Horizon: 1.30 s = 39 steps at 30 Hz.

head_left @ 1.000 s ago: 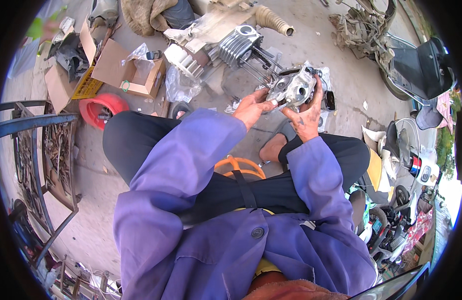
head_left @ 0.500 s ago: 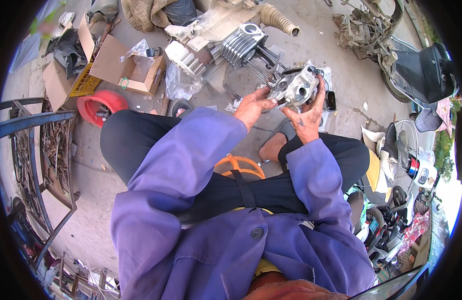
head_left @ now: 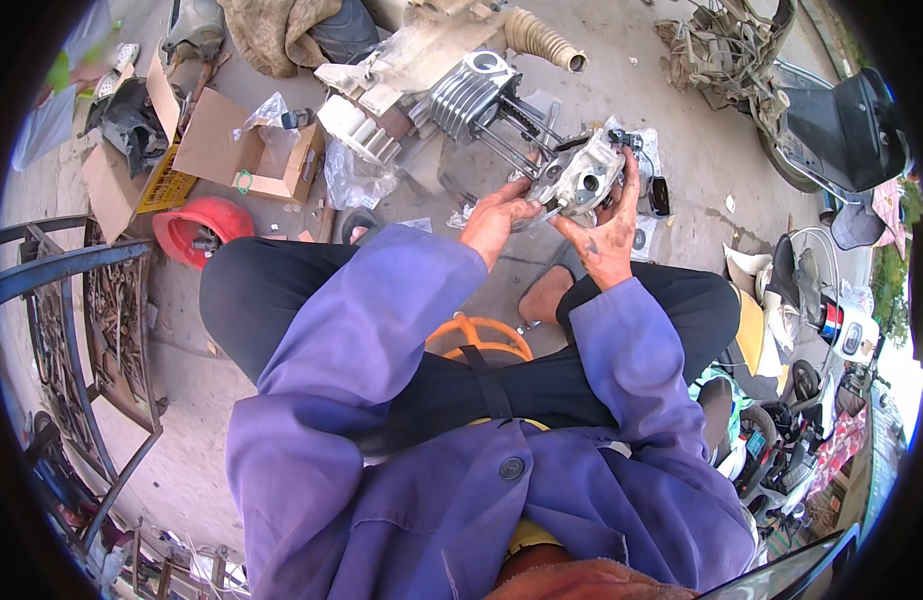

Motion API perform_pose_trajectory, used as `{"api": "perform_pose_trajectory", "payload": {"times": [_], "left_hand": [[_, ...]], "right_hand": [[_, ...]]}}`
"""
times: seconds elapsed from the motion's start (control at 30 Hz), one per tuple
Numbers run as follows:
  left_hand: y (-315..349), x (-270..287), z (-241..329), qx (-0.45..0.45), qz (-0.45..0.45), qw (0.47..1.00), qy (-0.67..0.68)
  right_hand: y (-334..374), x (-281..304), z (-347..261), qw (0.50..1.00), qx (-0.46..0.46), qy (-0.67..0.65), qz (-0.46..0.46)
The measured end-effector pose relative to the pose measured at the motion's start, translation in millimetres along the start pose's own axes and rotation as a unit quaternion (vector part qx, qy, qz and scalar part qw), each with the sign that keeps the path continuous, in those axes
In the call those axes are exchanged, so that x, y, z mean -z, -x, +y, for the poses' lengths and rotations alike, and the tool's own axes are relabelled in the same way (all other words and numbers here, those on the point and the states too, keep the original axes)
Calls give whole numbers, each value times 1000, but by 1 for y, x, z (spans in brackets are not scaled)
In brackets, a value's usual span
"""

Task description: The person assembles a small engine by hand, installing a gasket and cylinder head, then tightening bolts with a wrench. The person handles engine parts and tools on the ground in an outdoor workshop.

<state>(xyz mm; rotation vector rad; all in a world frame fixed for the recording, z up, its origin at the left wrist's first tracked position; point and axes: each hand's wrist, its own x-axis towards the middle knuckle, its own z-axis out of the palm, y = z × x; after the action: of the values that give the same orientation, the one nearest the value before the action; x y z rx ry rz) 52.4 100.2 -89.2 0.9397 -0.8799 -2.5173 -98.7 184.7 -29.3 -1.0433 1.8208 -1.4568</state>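
The silvery metal casting (head_left: 579, 182) is sitting right of centre in the upper half of the frame, and both hands are holding it. The fingers of the left hand (head_left: 489, 226) are closing round its lower-left end, thumb lying along the near edge; those of the right hand (head_left: 609, 246) are spreading wider, cupping its lower-right side, with a finger reaching up along the right edge. Some fingertips are hiding behind the casting, so their exact hold there cannot be told.

The casting's long axis is slanting from lower left to upper right. From its upper-left side, metal rods (head_left: 508, 149) are running toward the upper left, to a finned cylinder (head_left: 468, 99); whether they are passing into the casting cannot be made out. The left hand is lying nearer the rods, with a fingertip reaching close beside them, and a dark chain (head_left: 527, 124) is running between them.

Beyond the cylinder, a dusty engine body (head_left: 426, 55) is filling the upper middle, with a ribbed hose (head_left: 544, 40) lying to its right. A white fan wheel (head_left: 355, 128) and clear plastic bag (head_left: 357, 182) are sitting to the left, near an open cardboard box (head_left: 209, 138). A small black part (head_left: 660, 197) is lying just right of the right hand.
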Motion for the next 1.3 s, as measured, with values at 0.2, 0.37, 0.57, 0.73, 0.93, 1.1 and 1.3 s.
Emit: {"api": "perform_pose_trajectory", "payload": {"times": [0.2,0.37,0.57,0.73,0.93,1.1,1.3], "left_hand": [[2,-2,-1,-14,23,1000,14],[1,-4,0,-14,28,999,19],[2,-4,0,-13,32,999,12],[0,-3,-3,-12,30,999,10],[3,-7,1,-6,38,999,31],[2,-2,1,-2,13,1000,21],[10,-4,8,4,12,1000,-17]], "right_hand": [[1,-1,-1,1000,0,3,-1],[-1,-6,-11,999,-23,-31,11],[-1,-9,-15,1000,-18,-21,12],[-4,-6,-17,1000,-14,14,8],[-6,-4,-14,998,-10,60,8],[-5,-9,-16,999,-33,-8,14],[-1,-9,-18,999,-46,-19,16]]}}
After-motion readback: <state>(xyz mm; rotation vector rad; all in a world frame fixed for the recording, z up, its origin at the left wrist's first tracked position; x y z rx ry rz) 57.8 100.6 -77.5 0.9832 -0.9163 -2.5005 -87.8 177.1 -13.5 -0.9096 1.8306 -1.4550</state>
